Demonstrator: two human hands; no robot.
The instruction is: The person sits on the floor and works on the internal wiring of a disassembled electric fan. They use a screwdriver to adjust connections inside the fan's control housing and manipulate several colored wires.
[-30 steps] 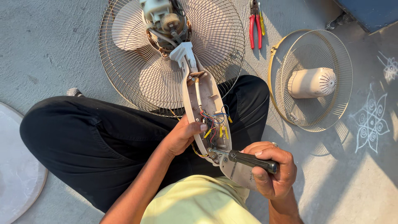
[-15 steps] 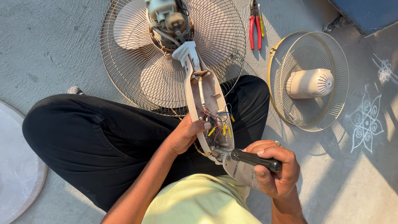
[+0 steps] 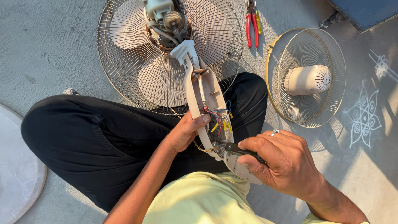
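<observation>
I sit cross-legged on the floor with a beige fan's opened neck housing (image 3: 198, 96) lying across my lap. Coloured wires (image 3: 219, 120) show inside it. My left hand (image 3: 185, 132) holds the housing's left edge, thumb at the wires. My right hand (image 3: 282, 161) grips a black-handled screwdriver (image 3: 238, 149), its tip pointing left into the lower end of the housing. Above the housing lie the fan's motor (image 3: 166, 18), blades and rear grille (image 3: 124, 62).
A detached front grille (image 3: 331, 99) with a beige motor cover (image 3: 307, 79) in it lies at the right. Red-handled pliers (image 3: 251, 25) lie at the top. A dark blue box (image 3: 365, 12) is at the top right, a white round object (image 3: 16, 166) at the left edge.
My left hand has shifted slightly up along the housing's edge toward the wires. My right hand keeps the screwdriver at the housing's lower end. The view has moved a little.
</observation>
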